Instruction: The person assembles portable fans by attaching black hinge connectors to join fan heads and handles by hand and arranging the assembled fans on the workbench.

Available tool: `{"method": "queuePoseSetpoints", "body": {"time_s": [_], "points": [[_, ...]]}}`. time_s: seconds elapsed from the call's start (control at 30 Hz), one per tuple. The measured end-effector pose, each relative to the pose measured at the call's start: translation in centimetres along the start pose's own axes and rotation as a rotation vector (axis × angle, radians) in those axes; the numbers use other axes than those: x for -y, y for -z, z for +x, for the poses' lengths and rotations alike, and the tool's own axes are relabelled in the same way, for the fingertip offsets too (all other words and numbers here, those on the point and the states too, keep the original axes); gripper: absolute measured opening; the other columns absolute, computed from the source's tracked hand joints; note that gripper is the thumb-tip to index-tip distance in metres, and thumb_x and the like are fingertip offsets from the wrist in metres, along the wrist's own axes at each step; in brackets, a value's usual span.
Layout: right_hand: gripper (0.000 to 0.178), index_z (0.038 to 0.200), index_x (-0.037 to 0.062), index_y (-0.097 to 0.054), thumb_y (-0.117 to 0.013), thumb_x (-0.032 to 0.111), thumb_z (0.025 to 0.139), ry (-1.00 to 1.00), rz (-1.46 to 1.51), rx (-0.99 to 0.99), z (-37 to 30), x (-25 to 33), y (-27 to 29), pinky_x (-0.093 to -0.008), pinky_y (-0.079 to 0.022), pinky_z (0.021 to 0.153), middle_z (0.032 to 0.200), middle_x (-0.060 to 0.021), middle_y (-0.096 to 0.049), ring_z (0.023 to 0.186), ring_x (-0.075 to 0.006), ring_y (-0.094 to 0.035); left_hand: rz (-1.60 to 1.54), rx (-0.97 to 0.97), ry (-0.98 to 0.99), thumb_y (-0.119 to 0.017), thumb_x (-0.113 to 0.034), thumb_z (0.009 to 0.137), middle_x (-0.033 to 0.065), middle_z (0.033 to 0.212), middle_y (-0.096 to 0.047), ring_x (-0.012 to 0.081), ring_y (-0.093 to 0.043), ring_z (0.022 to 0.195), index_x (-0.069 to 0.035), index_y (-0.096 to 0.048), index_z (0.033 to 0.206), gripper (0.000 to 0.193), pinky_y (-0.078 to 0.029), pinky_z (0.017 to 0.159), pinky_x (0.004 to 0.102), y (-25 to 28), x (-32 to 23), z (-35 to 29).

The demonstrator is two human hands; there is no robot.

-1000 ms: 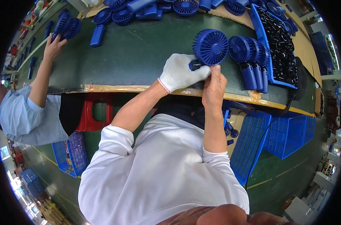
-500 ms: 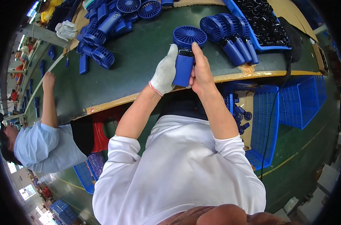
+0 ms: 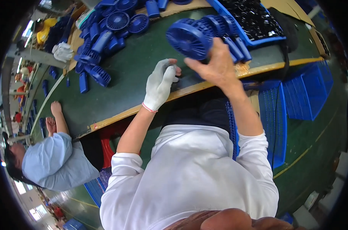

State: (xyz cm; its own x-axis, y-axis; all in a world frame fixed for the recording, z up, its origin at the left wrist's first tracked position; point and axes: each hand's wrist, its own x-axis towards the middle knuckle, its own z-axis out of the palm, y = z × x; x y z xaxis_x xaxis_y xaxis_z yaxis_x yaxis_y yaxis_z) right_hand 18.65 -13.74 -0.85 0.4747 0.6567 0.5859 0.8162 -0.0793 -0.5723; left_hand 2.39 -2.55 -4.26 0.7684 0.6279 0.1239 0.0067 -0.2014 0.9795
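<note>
Now the fan point(image 3: 189, 38): above the table point(image 3: 132, 73), at the left end of the row point(image 3: 242, 48), its round head tilted and overlapping the heads there; whether it touches them I cannot tell.
Right hand point(image 3: 216, 63): my bare one, holding that fan alone, thumb and fingers spread under its head. Blur and my own knuckles hide most of the handle, so how firm the hold is doesn't show.
Left hand point(image 3: 161, 82): gloved, with bare fingertips poking out, loosely curled over the near side of the table, apart from the fan. Nothing shows in it, but the palm is turned away, so I can't tell whether a small piece sits inside.
Just changed: half a second ago both my hands had the fan between them; now only the right does, and the fan has gone across to the row. I take it that two-handed handling has given way to one-handed carrying, leaving the left free of this piece.
Row, close up: handles slanting toward me, heads packed together, just beside the blue tray point(image 3: 267, 40).
Tray: filled with shiny black parts point(image 3: 254, 19).
Heap point(image 3: 116, 23): many more blue fans, tumbled at the far left.
Co-worker point(image 3: 63, 161): blue shirt, at the table to my left.
Crate point(image 3: 310, 96): blue, below the table to my right.
</note>
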Motion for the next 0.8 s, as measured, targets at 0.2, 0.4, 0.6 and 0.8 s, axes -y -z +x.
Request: {"method": "queuePoseSetpoints", "body": {"time_s": [0.2, 0.4, 0.6, 0.8], "points": [[0.037, 0.078, -0.0021, -0.07, -0.082, 0.031, 0.066, 0.157, -0.465, 0.087, -0.2, -6.3, 2.4, -0.0438, -0.046, 0.085, 0.098, -0.017, -0.063, 0.095, -0.0356, -0.058, 0.19, -0.326, -0.128, -0.064, -0.021, 0.085, 0.012, 0.093, -0.068, 0.0228, -0.067, 0.085, -0.004, -0.064, 0.103, 0.024, -0.052, 0.078, 0.0321, 4.6, -0.3, -1.5], [0.042, 0.092, -0.0074, -0.07, -0.08, 0.025, 0.068, -0.027, -0.467, 0.386, -0.8, -4.9, 3.3, -0.0442, -0.038, 0.102, 0.125, -0.0239, -0.055, 0.121, -0.0403, -0.047, 0.878, -0.822, -0.559, -0.07, -0.013, 0.076, 0.0106, 0.09, -0.065, 0.0299, -0.063, 0.087, -0.007, -0.066, 0.088, 0.014, -0.051, 0.078, 0.038, 15.3, 0.9, -2.7], [0.04, 0.094, -0.0054, -0.071, -0.078, 0.022, 0.066, -0.021, -0.447, 0.421, -1.2, -4.0, 3.4, -0.0443, -0.037, 0.105, 0.129, -0.022, -0.053, 0.124, -0.039, -0.045, 1.501, -0.651, -0.348, -0.062, -0.003, 0.071, 0.0117, 0.112, -0.06, 0.032, -0.056, 0.107, -0.011, -0.063, 0.11, 0.039, -0.048, 0.09, 0.0409, 25.7, 4.0, -1.6], [0.029, 0.08, -0.002, -0.065, -0.079, 0.013, 0.06, 0.207, -0.345, 0.28, -6.9, -2.8, 5.3, -0.053, -0.036, 0.102, 0.12, -0.0214, -0.053, 0.124, -0.0454, -0.042, 1.507, -0.452, -0.354, -0.067, -0.012, 0.067, 0.0133, 0.118, -0.056, 0.0327, -0.054, 0.108, -0.012, -0.06, 0.119, 0.052, -0.047, 0.091, 0.0432, 25.0, 4.2, -0.6]]}}
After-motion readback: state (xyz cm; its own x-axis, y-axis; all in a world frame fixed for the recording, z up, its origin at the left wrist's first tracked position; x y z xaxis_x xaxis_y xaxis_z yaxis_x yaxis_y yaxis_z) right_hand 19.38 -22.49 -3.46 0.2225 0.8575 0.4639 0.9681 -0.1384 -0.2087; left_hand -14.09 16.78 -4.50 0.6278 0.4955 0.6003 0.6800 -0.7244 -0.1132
